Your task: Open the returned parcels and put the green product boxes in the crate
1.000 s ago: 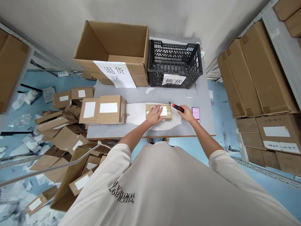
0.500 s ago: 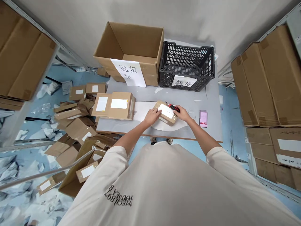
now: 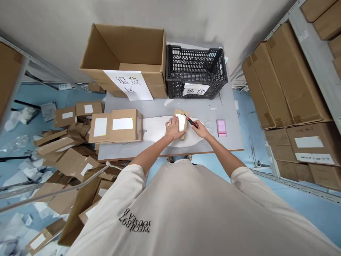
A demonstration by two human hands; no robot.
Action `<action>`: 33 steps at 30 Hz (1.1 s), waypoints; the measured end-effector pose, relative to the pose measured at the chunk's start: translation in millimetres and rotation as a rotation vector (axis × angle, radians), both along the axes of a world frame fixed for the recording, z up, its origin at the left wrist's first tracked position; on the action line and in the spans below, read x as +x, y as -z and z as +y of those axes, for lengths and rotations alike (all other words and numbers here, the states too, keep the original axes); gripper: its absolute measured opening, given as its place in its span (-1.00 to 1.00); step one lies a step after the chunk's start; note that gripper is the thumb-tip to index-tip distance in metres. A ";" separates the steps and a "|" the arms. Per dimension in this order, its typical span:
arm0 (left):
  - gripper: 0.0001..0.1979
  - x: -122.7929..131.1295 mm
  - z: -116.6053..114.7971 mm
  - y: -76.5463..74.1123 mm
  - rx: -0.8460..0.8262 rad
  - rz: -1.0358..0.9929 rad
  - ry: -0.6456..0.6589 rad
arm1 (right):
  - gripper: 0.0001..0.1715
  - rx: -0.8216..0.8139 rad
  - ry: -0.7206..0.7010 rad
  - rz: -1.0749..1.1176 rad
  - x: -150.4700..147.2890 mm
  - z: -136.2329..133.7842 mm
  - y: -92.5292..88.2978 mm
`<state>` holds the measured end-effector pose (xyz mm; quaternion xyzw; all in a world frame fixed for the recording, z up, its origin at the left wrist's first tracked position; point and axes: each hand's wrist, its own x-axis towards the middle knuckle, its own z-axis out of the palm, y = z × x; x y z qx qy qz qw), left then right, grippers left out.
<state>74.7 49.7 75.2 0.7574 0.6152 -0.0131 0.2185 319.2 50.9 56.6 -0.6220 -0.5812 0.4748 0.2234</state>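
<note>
Parcel lies on grey table, left hand flat upon it, right hand gripping red cutter.

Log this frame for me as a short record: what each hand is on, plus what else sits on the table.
left hand: laid over the left side of the small parcel; grip unclear
right hand: holds the utility knife, tip near the parcel's far end
under parcel: white sheet
table: parcel stack left, pink phone right
back row: open carton and black crate, each with a paper sign
</note>
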 end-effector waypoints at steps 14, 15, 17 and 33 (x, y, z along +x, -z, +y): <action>0.04 -21.7 5.0 -2.6 0.014 -0.013 0.434 | -0.38 -0.062 0.152 0.202 -8.5 13.5 1.3; -0.05 -21.8 5.0 -2.8 0.035 -0.020 0.426 | -0.39 -0.083 0.161 0.227 -9.0 12.0 0.9; -0.23 -19.8 4.9 -2.6 0.066 -0.026 0.411 | -0.41 -0.142 0.171 0.252 -5.8 9.4 -1.6; -0.45 -3.7 15.0 3.9 0.029 0.020 0.368 | -0.57 -0.244 -0.054 0.033 80.1 10.0 -42.1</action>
